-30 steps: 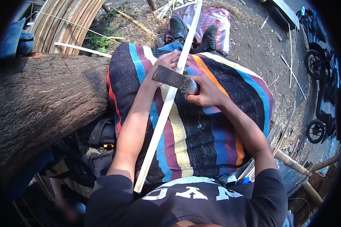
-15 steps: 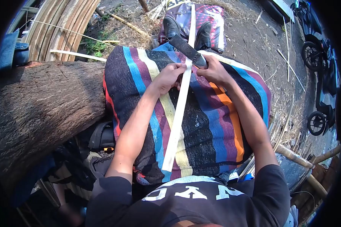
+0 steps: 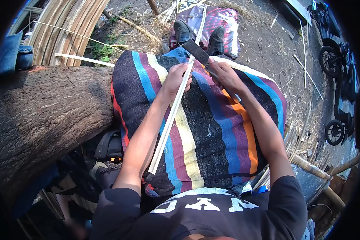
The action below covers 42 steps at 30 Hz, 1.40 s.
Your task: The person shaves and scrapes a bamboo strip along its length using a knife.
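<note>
A long pale strip that looks like split bamboo (image 3: 170,122) slants across my lap, its near end toward my left forearm. My left hand (image 3: 177,81) is closed around it near the far edge of the striped blanket (image 3: 200,132). My right hand (image 3: 227,75) grips a broad dark-bladed knife (image 3: 196,52). The blade's flat lies across the strip just beyond my left fingers; whether its edge bites in cannot be told. The knife's handle reaches back under my right palm. Past the blade, the strip runs between two dark shoes (image 3: 216,41).
At left lies a thick log (image 3: 48,104), with curved wooden slats (image 3: 66,30) behind it. A printed sack (image 3: 228,24) sits under the shoes. Thin strips lie on the dirt at right, near a parked motorbike (image 3: 334,60). Bamboo poles (image 3: 334,196) stand at lower right.
The strip has turned to show its narrow side, and its near end has swung left. My left hand has shifted slightly down along with it. My right hand has moved slightly right with the knife.
</note>
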Each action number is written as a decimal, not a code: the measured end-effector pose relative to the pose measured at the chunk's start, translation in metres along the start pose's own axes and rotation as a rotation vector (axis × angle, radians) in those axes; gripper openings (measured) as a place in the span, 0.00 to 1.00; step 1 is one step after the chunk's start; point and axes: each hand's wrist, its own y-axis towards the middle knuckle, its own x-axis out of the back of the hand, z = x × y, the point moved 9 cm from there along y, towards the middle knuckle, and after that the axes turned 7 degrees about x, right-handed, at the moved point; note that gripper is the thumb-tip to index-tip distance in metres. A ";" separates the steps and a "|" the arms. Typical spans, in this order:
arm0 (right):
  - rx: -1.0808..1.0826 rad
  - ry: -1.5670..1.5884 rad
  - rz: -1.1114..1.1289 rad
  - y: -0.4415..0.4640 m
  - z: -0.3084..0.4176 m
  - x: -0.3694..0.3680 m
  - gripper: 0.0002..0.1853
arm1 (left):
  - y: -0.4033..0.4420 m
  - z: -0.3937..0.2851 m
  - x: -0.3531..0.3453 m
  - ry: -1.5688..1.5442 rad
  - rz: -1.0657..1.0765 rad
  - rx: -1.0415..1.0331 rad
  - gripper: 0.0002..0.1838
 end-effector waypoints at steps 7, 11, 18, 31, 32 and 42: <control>0.044 -0.098 0.036 0.002 0.009 -0.016 0.37 | -0.003 -0.004 0.002 0.060 -0.044 -0.048 0.14; 0.038 -0.096 0.139 -0.010 0.017 -0.024 0.38 | -0.010 -0.013 0.003 0.109 -0.079 -0.130 0.15; 0.084 -0.113 0.070 -0.003 0.015 -0.025 0.36 | -0.006 -0.017 0.005 0.147 -0.077 -0.132 0.12; 0.155 -0.179 0.101 -0.022 0.027 -0.048 0.39 | -0.004 -0.016 0.017 -0.005 0.064 -0.321 0.04; 0.268 -0.284 0.003 -0.009 0.029 -0.036 0.38 | 0.002 -0.014 0.021 -0.049 0.036 -0.248 0.06; 0.134 -0.254 0.077 -0.015 0.030 -0.042 0.37 | -0.006 -0.029 0.012 0.099 -0.048 -0.271 0.10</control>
